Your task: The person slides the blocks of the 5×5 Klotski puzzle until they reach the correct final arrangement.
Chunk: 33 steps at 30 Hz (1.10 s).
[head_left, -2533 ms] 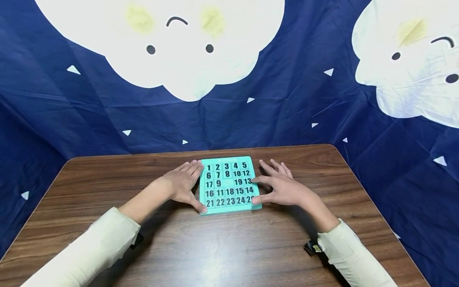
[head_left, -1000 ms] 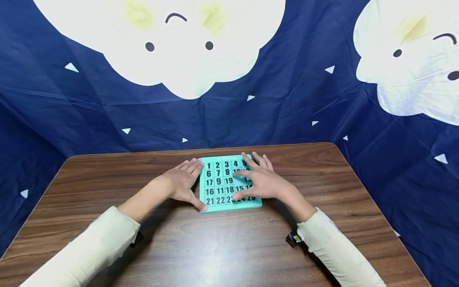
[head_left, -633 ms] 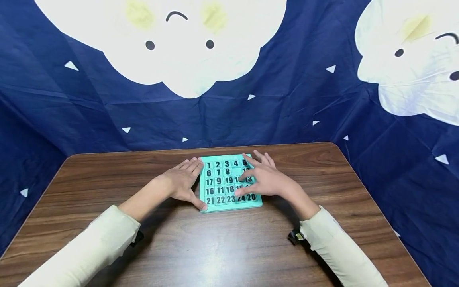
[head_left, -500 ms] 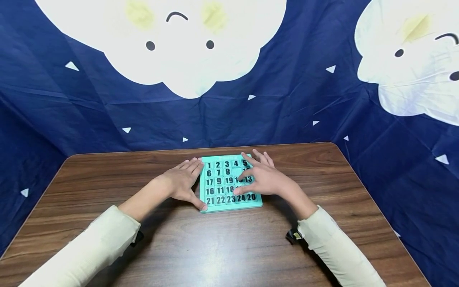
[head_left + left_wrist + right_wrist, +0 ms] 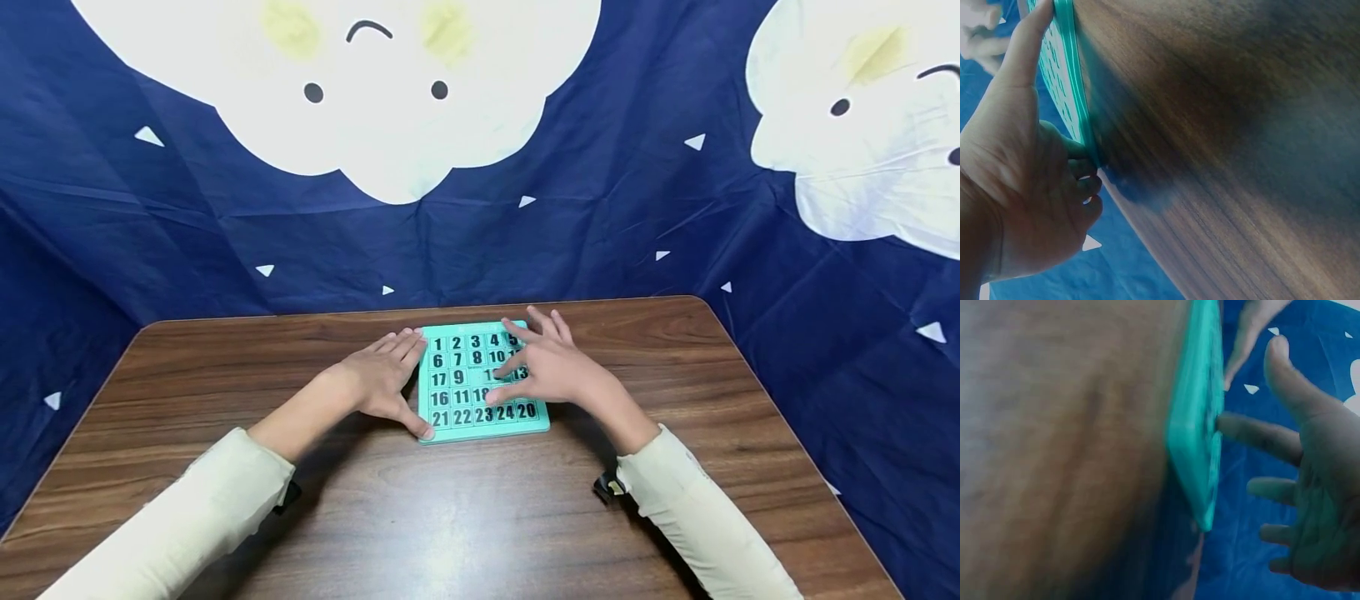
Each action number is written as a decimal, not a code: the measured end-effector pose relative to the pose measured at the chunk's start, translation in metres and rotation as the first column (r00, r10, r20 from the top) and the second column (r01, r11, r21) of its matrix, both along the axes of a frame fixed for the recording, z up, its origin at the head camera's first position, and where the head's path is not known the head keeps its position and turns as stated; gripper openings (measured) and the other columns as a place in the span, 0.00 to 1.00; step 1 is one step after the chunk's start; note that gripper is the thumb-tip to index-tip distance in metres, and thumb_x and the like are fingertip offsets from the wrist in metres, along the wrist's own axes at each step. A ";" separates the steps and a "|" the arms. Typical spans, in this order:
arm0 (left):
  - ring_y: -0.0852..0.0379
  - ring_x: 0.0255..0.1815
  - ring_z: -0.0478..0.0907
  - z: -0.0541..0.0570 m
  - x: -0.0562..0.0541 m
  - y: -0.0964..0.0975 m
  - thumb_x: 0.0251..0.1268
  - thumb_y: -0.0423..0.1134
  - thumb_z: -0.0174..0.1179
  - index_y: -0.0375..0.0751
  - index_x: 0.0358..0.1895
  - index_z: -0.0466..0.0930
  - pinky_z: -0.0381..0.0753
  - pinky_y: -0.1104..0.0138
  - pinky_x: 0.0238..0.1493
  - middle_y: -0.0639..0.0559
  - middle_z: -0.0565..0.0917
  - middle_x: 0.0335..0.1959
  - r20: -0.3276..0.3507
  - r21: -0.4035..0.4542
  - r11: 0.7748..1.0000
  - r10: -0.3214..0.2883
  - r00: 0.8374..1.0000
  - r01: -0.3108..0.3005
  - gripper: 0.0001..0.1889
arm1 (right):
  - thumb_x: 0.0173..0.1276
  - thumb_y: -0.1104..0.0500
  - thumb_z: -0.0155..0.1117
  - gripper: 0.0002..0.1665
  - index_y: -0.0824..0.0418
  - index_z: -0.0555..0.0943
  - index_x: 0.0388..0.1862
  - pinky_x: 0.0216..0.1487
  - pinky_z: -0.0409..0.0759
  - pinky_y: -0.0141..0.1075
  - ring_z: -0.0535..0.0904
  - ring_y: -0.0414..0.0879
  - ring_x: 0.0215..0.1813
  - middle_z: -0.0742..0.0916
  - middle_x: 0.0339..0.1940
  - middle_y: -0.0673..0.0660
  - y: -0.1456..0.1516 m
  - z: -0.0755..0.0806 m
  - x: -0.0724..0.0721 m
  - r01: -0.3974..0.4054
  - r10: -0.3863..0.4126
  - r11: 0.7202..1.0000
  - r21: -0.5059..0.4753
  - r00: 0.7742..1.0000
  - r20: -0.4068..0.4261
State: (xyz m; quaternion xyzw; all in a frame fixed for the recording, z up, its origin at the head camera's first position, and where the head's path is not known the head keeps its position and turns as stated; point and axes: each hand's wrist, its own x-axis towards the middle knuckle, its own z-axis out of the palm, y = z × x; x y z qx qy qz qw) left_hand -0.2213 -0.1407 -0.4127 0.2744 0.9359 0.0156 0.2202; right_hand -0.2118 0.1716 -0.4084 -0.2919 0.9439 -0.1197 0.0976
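A turquoise number sliding puzzle (image 5: 487, 431) lies on the table, its numbered tiles in rows. A bare slot shows in the middle row, right of tile 9 (image 5: 458, 377). My left hand (image 5: 375, 379) holds the puzzle's left side, thumb at the near corner and fingers along the far-left edge. Over the right part is my right hand (image 5: 558, 367), its index finger touching a partly covered tile in the middle row beside the slot. In the right wrist view the index finger (image 5: 1260, 437) meets the puzzle's face; the other fingers are spread and apart from it.
The brown wooden table (image 5: 360, 517) reaches back to a dark blue cloth backdrop (image 5: 322, 250) with white clouds and triangles. A black wrist strap (image 5: 606, 487) shows at the right sleeve.
Tile 10 has slid up into the second row. Tile 19 has left the middle column, moving right under my index finger. My left hand stays put; my right shifted slightly left.
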 end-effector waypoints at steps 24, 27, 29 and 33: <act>0.33 0.98 0.38 0.002 -0.002 0.004 0.54 0.88 0.69 0.30 0.94 0.38 0.40 0.40 0.99 0.31 0.40 0.96 0.010 -0.009 1.000 -0.015 1.000 0.015 0.83 | 0.69 0.19 0.71 0.47 0.31 0.79 0.83 0.94 0.34 0.75 0.38 0.70 0.98 0.52 0.99 0.57 -0.038 -0.007 0.012 -0.096 0.095 0.995 0.019 0.993 0.067; 0.33 0.98 0.39 0.002 -0.003 0.005 0.53 0.88 0.69 0.29 0.93 0.39 0.41 0.41 0.99 0.31 0.41 0.96 0.006 0.000 1.000 -0.019 1.000 0.019 0.83 | 0.67 0.20 0.73 0.43 0.32 0.85 0.77 0.95 0.34 0.73 0.39 0.69 0.98 0.55 0.98 0.56 -0.033 -0.003 0.011 -0.043 0.041 0.998 0.055 0.998 0.048; 0.33 0.98 0.39 0.002 -0.003 0.004 0.53 0.88 0.69 0.29 0.93 0.40 0.41 0.41 0.99 0.30 0.41 0.96 0.000 -0.002 1.000 -0.020 1.000 0.020 0.83 | 0.68 0.20 0.73 0.42 0.35 0.87 0.75 0.95 0.33 0.74 0.39 0.69 0.98 0.55 0.98 0.56 -0.033 -0.001 0.009 -0.033 0.031 0.998 0.044 0.999 0.041; 0.32 0.98 0.40 0.005 -0.001 0.002 0.53 0.88 0.69 0.28 0.93 0.40 0.42 0.39 0.98 0.30 0.41 0.96 -0.001 -0.010 1.000 -0.019 1.000 0.019 0.83 | 0.70 0.18 0.70 0.51 0.36 0.77 0.86 0.94 0.33 0.75 0.36 0.69 0.98 0.50 0.99 0.57 -0.045 -0.004 0.005 -0.061 0.061 0.998 -0.001 0.996 0.061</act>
